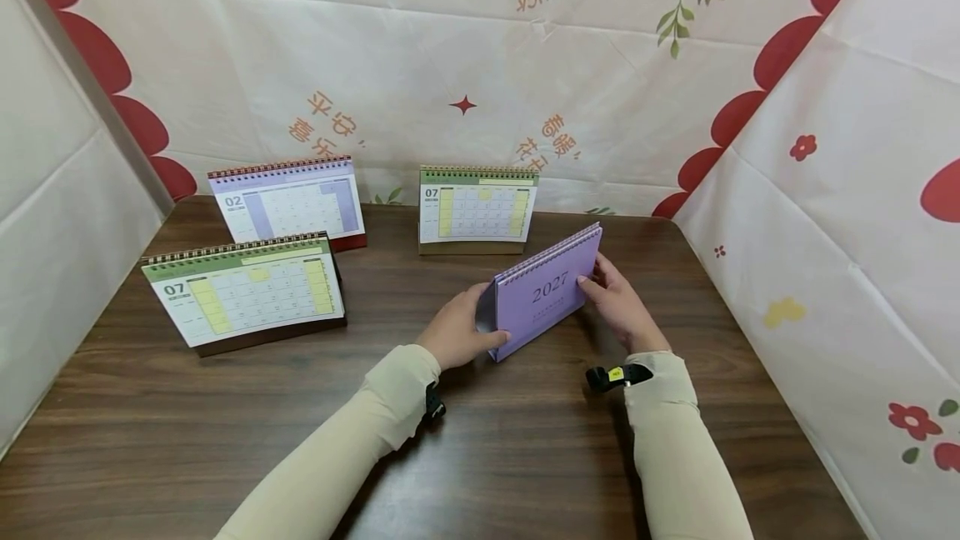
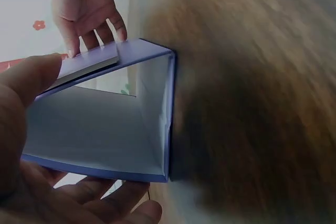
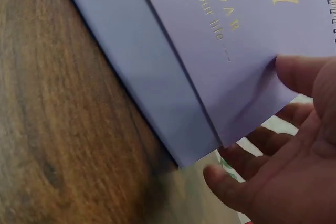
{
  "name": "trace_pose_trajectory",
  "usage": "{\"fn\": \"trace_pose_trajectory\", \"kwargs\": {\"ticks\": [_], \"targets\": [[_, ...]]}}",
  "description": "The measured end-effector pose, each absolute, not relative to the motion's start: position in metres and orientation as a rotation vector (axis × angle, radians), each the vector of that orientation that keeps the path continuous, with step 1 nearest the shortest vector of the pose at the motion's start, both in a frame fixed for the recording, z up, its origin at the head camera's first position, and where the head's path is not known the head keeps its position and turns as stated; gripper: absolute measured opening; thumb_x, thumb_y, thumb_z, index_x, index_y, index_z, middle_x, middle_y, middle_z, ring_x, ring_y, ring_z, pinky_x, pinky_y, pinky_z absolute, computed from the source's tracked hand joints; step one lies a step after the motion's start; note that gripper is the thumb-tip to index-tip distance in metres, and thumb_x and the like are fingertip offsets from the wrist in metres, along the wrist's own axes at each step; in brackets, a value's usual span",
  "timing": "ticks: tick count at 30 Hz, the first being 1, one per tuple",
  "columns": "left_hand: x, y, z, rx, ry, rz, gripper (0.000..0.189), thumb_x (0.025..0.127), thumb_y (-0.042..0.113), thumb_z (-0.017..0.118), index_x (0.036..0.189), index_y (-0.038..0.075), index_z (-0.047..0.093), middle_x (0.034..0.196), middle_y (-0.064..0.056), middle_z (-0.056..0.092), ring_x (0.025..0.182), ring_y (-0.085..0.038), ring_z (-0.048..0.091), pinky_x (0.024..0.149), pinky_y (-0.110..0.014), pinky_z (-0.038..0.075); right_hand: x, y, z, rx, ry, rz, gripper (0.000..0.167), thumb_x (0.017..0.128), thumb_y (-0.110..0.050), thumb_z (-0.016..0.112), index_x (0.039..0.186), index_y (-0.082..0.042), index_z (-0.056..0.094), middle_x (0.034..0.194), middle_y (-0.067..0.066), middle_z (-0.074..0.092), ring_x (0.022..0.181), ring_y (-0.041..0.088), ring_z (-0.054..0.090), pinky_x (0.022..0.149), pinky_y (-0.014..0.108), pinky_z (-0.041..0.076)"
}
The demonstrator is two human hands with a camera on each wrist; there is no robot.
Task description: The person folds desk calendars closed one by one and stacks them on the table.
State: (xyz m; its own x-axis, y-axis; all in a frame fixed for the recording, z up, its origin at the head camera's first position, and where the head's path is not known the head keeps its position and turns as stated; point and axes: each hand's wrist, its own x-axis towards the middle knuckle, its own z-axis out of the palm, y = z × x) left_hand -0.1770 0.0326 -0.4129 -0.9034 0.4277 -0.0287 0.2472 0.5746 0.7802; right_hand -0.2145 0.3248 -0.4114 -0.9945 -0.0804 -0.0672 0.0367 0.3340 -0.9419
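Note:
A purple desk calendar (image 1: 546,290) marked 2027 stands tilted at the right of the table, its spiral binding along the top. My left hand (image 1: 459,330) grips its left end, thumb on the front and fingers behind. In the left wrist view the hollow triangular stand (image 2: 100,129) shows open from the side, with the left fingers under its back panel. My right hand (image 1: 618,300) holds the other end. Its thumb (image 3: 302,74) presses on the front cover in the right wrist view, and its other fingers reach behind the edge.
A green-topped 07 calendar (image 1: 255,294) stands on the wooden table (image 1: 300,432) at left, with a lilac 02 calendar (image 1: 292,205) behind it. Another 07 calendar (image 1: 477,211) stands at the back middle. Printed white cloth (image 1: 420,57) encloses the back and sides.

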Motion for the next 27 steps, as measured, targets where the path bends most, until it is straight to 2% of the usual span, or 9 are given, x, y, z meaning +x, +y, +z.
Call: {"fn": "trace_pose_trajectory", "kwargs": {"ticks": [4, 8, 12, 17, 19, 24, 27], "targets": [[-0.177, 0.034, -0.416, 0.57, 2.599, 1.265, 0.082, 0.087, 0.036, 0.076, 0.152, 0.008, 0.035, 0.147, -0.012, 0.047, 0.133, -0.026, 0.046, 0.108, -0.042, 0.037, -0.215, 0.326, -0.416, -0.075, 2.443, -1.768, 0.062, 0.105, -0.012, 0.046, 0.16, -0.021, 0.019, 0.148, 0.013, 0.036, 0.131, 0.025, 0.035, 0.107, 0.045, 0.031], [-0.178, 0.033, -0.416, 0.589, 2.597, 1.294, 0.076, 0.087, 0.033, 0.077, 0.15, 0.008, 0.041, 0.144, -0.01, 0.051, 0.13, -0.025, 0.049, 0.107, -0.041, 0.038, -0.216, 0.325, -0.417, -0.071, 2.432, -1.782, 0.059, 0.105, -0.008, 0.045, 0.158, -0.019, 0.023, 0.137, 0.012, 0.04, 0.118, 0.024, 0.038, 0.097, 0.044, 0.033], [-0.178, 0.031, -0.416, 0.606, 2.595, 1.338, 0.07, 0.088, 0.031, 0.077, 0.147, 0.01, 0.046, 0.141, -0.007, 0.055, 0.129, -0.024, 0.051, 0.106, -0.041, 0.04, -0.213, 0.319, -0.409, -0.085, 2.394, -1.826, 0.059, 0.103, -0.005, 0.045, 0.157, -0.015, 0.025, 0.129, 0.014, 0.04, 0.108, 0.029, 0.04, 0.086, 0.047, 0.035], [-0.178, 0.028, -0.408, 0.671, 2.632, 1.365, 0.061, 0.09, 0.027, 0.074, 0.144, 0.011, 0.051, 0.137, -0.005, 0.059, 0.124, -0.02, 0.055, 0.103, -0.037, 0.042, -0.208, 0.313, -0.397, -0.159, 2.442, -1.839, 0.061, 0.103, -0.006, 0.046, 0.158, -0.016, 0.023, 0.138, 0.014, 0.04, 0.118, 0.023, 0.041, 0.093, 0.032, 0.038], [-0.177, 0.028, -0.401, 0.713, 2.661, 1.402, 0.048, 0.093, 0.022, 0.069, 0.138, 0.01, 0.057, 0.127, -0.005, 0.065, 0.111, -0.018, 0.062, 0.094, -0.036, 0.048, -0.209, 0.313, -0.394, -0.195, 2.478, -1.864, 0.061, 0.103, -0.007, 0.047, 0.158, -0.019, 0.023, 0.142, 0.013, 0.04, 0.124, 0.019, 0.039, 0.099, 0.03, 0.037], [-0.173, 0.027, -0.382, 0.776, 2.718, 1.465, 0.026, 0.1, 0.015, 0.059, 0.125, 0.009, 0.065, 0.108, -0.006, 0.073, 0.082, -0.012, 0.064, 0.074, -0.033, 0.052, -0.213, 0.311, -0.386, -0.284, 2.527, -1.936, 0.056, 0.105, -0.013, 0.048, 0.156, -0.023, 0.027, 0.137, 0.011, 0.045, 0.122, 0.02, 0.043, 0.102, 0.037, 0.038], [-0.171, 0.024, -0.378, 0.758, 2.703, 1.477, 0.027, 0.102, 0.017, 0.058, 0.126, 0.009, 0.064, 0.111, -0.007, 0.072, 0.084, -0.01, 0.064, 0.076, -0.032, 0.052, -0.211, 0.308, -0.382, -0.273, 2.522, -1.982, 0.051, 0.105, -0.013, 0.047, 0.154, -0.019, 0.032, 0.127, 0.008, 0.049, 0.117, 0.019, 0.046, 0.098, 0.031, 0.041]]}}
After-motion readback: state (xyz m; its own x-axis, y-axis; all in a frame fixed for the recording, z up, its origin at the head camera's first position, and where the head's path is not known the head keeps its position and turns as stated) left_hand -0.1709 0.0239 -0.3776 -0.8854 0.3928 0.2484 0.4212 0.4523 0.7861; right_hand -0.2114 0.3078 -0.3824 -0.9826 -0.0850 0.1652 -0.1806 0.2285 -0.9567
